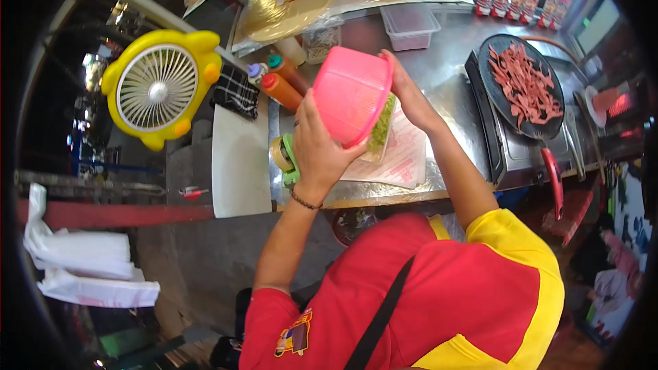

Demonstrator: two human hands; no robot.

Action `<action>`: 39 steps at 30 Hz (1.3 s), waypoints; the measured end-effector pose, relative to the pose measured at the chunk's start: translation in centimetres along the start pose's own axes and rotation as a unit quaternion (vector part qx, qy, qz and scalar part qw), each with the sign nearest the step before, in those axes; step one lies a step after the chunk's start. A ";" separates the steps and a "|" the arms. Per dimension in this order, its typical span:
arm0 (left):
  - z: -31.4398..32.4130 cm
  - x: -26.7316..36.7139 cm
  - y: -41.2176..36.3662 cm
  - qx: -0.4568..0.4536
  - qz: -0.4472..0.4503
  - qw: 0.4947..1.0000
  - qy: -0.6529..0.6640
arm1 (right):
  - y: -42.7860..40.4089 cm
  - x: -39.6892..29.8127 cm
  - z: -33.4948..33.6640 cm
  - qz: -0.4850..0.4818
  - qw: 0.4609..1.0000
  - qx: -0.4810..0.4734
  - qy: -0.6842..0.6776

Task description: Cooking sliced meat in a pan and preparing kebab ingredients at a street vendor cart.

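Note:
A pink plastic basket (352, 93) is tipped on its side, its base towards the upper left and its mouth facing down and right. My left hand (323, 146) grips the lower left wall and rim. On the far side, my right hand (408, 93) holds the rim. Shredded green vegetable, likely lettuce (383, 126), shows below the rim in a clear container (377, 157); the basket hides part of both. Printed paper sheets (411, 162) lie under the container on the steel counter (450, 154).
Meat strips (524, 82) lie in a black pan (493, 56) on a portable stove (519, 156), its red handle (552, 180) reaching past the front edge. Sauce bottles (282, 90) and a green tape dispenser (291, 164) stand left. A yellow fan (159, 90) and lidded tub (409, 25) are farther off.

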State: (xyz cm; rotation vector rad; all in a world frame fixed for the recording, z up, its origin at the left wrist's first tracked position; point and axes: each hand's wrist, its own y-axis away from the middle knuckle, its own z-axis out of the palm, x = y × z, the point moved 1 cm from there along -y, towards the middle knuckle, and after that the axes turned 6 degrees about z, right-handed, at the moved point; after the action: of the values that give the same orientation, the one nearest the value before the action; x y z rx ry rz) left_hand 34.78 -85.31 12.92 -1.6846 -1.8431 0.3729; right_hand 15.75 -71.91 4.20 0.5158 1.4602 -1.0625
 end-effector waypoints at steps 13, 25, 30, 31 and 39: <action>0.2 -0.5 2.2 0.012 -0.047 0.998 0.029 | -1.4 0.6 2.9 0.055 0.997 -0.046 0.009; 0.2 -0.2 3.7 0.068 -0.066 0.989 0.112 | -0.1 -0.9 4.7 0.014 1.000 0.012 -0.008; 0.6 -3.1 4.7 0.085 -0.119 0.951 0.273 | -1.5 -0.1 1.1 -0.039 0.991 0.114 -0.051; 0.8 -3.0 5.2 0.092 -0.123 0.943 0.295 | -1.1 -0.4 2.4 -0.037 0.992 0.109 -0.053; 2.4 -4.5 6.5 0.131 -0.133 0.937 0.294 | -0.8 1.8 2.7 -0.044 0.998 0.036 -0.016</action>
State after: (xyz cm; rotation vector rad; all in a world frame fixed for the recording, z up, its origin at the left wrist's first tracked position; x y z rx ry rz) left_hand 38.58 -88.21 6.13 -1.1747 -1.4639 -0.0094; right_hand 16.20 -74.96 3.08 0.4866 1.4310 -1.1925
